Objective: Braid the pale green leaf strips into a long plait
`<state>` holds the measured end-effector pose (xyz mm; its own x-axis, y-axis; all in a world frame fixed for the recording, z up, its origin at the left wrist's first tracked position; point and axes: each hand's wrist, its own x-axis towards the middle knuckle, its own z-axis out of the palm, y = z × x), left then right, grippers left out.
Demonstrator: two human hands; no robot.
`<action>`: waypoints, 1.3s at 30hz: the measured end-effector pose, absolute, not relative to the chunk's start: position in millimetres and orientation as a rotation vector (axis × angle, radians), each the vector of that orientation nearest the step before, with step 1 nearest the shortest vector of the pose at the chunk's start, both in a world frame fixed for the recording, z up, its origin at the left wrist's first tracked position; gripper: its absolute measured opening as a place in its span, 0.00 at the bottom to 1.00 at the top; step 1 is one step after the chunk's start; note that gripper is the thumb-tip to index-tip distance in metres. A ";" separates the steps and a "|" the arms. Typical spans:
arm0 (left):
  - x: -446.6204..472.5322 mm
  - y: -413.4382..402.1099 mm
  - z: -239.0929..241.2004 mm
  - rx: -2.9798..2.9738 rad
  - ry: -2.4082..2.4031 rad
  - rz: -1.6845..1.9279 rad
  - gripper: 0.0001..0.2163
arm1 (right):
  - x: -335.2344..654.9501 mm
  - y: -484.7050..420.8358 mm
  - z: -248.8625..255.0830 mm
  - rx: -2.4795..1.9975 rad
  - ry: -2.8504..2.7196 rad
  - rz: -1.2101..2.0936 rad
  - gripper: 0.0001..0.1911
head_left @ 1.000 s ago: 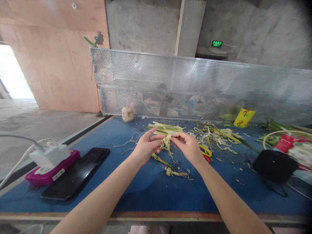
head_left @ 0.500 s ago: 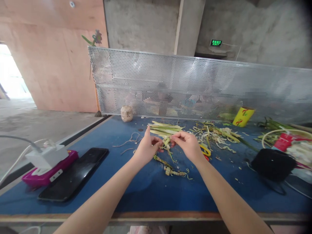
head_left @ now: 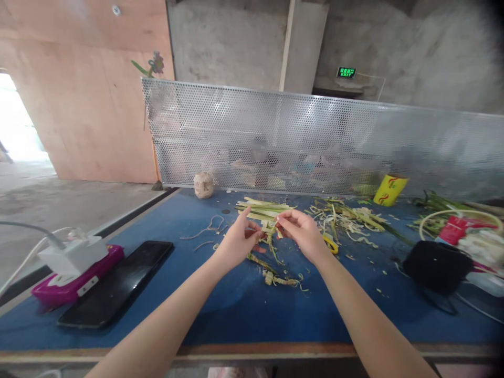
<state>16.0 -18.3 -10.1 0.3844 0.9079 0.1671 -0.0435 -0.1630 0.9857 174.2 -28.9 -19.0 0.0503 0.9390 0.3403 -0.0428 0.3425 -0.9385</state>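
Together, the left hand (head_left: 237, 239) and right hand (head_left: 301, 232) are gripping a pale green plant piece (head_left: 269, 227) between them, above the desk (head_left: 236, 310). Just beyond, green stalks (head_left: 271, 208) are lying side by side, while a black phone (head_left: 118, 283) is resting well to the left.

I get blown-out daylight at the left edge, glints across the perforated screen (head_left: 236, 126), soft shadow on the desk (head_left: 244, 320), and a darkened upper-right corner.
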 end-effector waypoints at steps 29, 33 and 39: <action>14.4 -14.3 -17.4 1.741 0.793 1.052 0.25 | 168.5 -26.1 -27.8 -1.064 -1.519 0.736 0.14; 12.8 -13.6 -14.8 1.774 0.833 1.033 0.23 | 168.6 -27.1 -26.0 -1.075 -1.396 0.825 0.16; 11.6 -14.8 -16.3 1.688 0.877 0.986 0.37 | 168.8 -27.3 -27.0 -1.039 -1.509 0.827 0.15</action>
